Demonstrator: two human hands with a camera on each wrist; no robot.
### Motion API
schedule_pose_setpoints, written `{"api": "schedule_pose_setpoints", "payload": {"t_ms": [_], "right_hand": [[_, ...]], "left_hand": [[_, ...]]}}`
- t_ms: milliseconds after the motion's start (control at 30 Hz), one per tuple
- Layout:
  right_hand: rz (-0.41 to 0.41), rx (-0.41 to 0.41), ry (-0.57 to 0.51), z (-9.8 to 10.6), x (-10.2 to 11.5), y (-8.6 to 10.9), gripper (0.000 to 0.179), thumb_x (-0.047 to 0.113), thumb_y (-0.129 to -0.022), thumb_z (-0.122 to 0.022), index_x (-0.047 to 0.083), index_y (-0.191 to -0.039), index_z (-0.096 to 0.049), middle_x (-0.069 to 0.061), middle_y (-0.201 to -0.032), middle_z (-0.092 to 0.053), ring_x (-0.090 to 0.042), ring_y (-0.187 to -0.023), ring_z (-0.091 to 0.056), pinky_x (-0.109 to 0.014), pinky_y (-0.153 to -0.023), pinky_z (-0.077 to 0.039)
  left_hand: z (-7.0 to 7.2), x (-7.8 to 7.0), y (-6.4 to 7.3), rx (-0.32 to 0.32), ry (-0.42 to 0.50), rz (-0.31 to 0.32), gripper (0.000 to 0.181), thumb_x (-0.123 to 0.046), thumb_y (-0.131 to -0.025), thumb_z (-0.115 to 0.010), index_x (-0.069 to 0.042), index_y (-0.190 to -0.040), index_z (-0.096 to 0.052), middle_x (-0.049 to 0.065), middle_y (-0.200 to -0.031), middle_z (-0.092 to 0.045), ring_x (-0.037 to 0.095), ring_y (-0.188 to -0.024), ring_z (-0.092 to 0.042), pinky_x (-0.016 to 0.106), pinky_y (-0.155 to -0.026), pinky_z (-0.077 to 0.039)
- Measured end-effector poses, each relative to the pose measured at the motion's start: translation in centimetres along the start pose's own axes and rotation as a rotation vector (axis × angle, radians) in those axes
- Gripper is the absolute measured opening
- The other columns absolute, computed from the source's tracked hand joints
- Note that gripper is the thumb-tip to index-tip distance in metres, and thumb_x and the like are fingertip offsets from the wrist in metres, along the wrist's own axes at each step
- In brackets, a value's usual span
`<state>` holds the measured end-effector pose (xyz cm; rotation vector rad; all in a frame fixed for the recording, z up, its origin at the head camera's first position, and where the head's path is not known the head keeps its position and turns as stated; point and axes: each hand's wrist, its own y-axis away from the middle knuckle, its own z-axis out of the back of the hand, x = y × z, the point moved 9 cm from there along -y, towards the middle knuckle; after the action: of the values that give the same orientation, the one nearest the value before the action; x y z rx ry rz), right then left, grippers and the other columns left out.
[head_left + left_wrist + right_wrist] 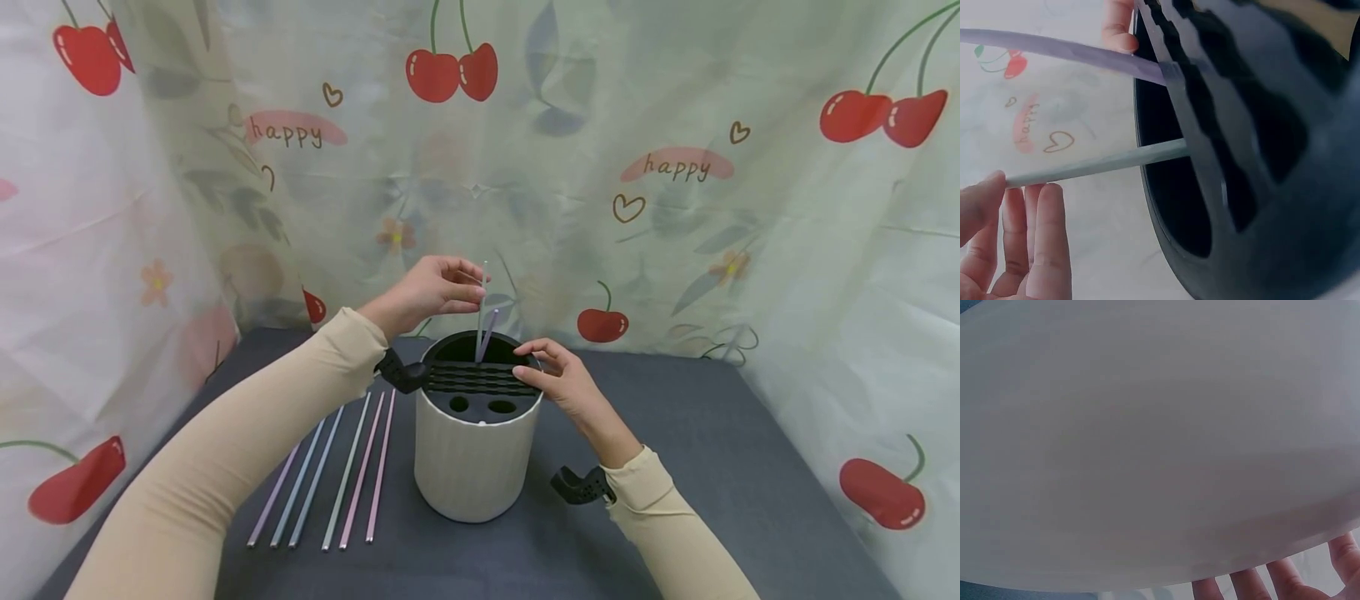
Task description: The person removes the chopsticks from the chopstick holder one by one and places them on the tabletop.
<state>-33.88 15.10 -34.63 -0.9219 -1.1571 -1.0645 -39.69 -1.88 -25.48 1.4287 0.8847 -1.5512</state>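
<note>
A white utensil holder (474,467) with a black slotted top (480,381) stands on the table. My left hand (444,283) pinches the upper end of a pale green chopstick (1100,164) between thumb and fingers, and its lower end is inside the large opening behind the slots. Beside it a purple chopstick (489,329) leans in the same opening, clear of the left fingers. My right hand (566,383) holds the holder's right rim, thumb and index finger over the top edge. In the right wrist view several fingers (1288,575) show past the white wall (1147,456).
Left of the holder, several chopsticks (343,471) in purple, blue, green and pink lie roughly side by side on the dark grey tablecloth (675,467). A cherry-print curtain (525,167) hangs behind and at both sides. Two round holes are in the holder's front top.
</note>
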Motion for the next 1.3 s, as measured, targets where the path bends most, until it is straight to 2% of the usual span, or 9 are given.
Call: {"api": "schedule_pose_setpoints", "payload": {"t_ms": [100,233,500,567,667,867,1100,1167,1300], "right_hand": [[0.004,0.002,0.002,0.0,0.0,0.0,0.028,0.024,-0.093,-0.066,0.014,-0.117,-0.057,-0.011,-0.155,-0.029,-0.033,-0.145,-0.024,-0.06,-0.106,-0.038],[0.005,0.002,0.005,0.1,-0.1,0.0,0.026,0.023,-0.093,-0.066,0.015,-0.116,-0.058,-0.011,-0.156,-0.029,-0.034,-0.145,-0.024,-0.06,-0.106,-0.038],[0.01,0.002,0.008,0.0,0.1,0.1,0.026,0.022,-0.092,-0.067,0.015,-0.116,-0.058,-0.012,-0.155,-0.029,-0.034,-0.143,-0.028,-0.059,-0.106,-0.039],[0.01,0.002,0.004,0.0,0.1,0.1,0.026,0.022,-0.092,-0.067,0.015,-0.116,-0.058,-0.013,-0.156,-0.028,-0.034,-0.144,-0.027,-0.059,-0.106,-0.039],[0.011,0.004,0.004,0.0,0.1,0.1,0.027,0.022,-0.092,-0.067,0.014,-0.116,-0.058,-0.012,-0.156,-0.028,-0.034,-0.144,-0.025,-0.059,-0.107,-0.038],[0.011,0.004,0.002,0.0,0.0,0.1,0.029,0.022,-0.092,-0.067,0.012,-0.117,-0.057,-0.012,-0.156,-0.029,-0.034,-0.145,-0.024,-0.06,-0.107,-0.037],[0.0,-0.002,0.014,0.1,-0.1,-0.1,0.026,0.023,-0.092,-0.067,0.015,-0.116,-0.058,-0.013,-0.155,-0.03,-0.033,-0.144,-0.027,-0.054,-0.103,-0.043],[-0.002,-0.004,0.018,0.1,0.0,-0.1,0.026,0.023,-0.092,-0.066,0.015,-0.116,-0.058,-0.013,-0.155,-0.03,-0.033,-0.143,-0.028,-0.051,-0.101,-0.045],[0.0,0.003,0.022,0.0,0.0,-0.1,0.027,0.023,-0.093,-0.066,0.014,-0.116,-0.058,-0.014,-0.155,-0.029,-0.033,-0.143,-0.028,-0.051,-0.101,-0.045]], "left_hand": [[0.3,-0.7,0.3,-0.019,-0.006,-0.06,0.025,-0.002,-0.092,-0.064,0.0,-0.116,-0.058,0.007,-0.104,-0.059,0.018,-0.093,-0.064,0.034,-0.09,-0.056],[1.6,-3.0,1.2,-0.091,0.016,-0.231,0.021,-0.003,-0.092,-0.064,0.001,-0.111,-0.059,0.004,-0.098,-0.061,0.017,-0.088,-0.065,0.033,-0.084,-0.058],[7.9,-9.6,6.0,-0.278,0.358,-0.623,0.015,0.005,-0.088,-0.065,-0.003,-0.101,-0.063,0.006,-0.09,-0.061,0.014,-0.075,-0.065,0.025,-0.075,-0.059],[9.7,-10.4,7.2,-0.34,0.402,-0.661,0.016,0.004,-0.087,-0.067,-0.003,-0.101,-0.063,0.007,-0.09,-0.061,0.015,-0.076,-0.065,0.025,-0.074,-0.059],[12.3,-10.2,8.3,-0.427,0.408,-0.645,0.02,0.002,-0.085,-0.07,-0.004,-0.103,-0.064,0.007,-0.09,-0.06,0.015,-0.077,-0.065,0.024,-0.074,-0.059],[16.3,-5.5,8.5,-0.52,0.268,-0.458,0.024,0.0,-0.085,-0.071,-0.006,-0.107,-0.065,0.003,-0.085,-0.062,0.011,-0.074,-0.065,0.021,-0.07,-0.059],[18.3,4.6,7.1,-0.491,-0.127,-0.169,0.037,-0.004,-0.092,-0.064,0.008,-0.126,-0.055,-0.012,-0.078,-0.064,0.001,-0.069,-0.065,0.018,-0.066,-0.057],[18.3,7.7,6.7,-0.451,-0.199,-0.083,0.041,-0.006,-0.093,-0.063,0.01,-0.129,-0.052,-0.009,-0.082,-0.064,0.001,-0.07,-0.064,0.02,-0.068,-0.058],[17.8,13.5,6.3,-0.39,-0.261,0.057,0.043,-0.006,-0.093,-0.063,0.011,-0.131,-0.051,0.013,-0.1,-0.066,0.005,-0.076,-0.065,0.028,-0.076,-0.06]]}}
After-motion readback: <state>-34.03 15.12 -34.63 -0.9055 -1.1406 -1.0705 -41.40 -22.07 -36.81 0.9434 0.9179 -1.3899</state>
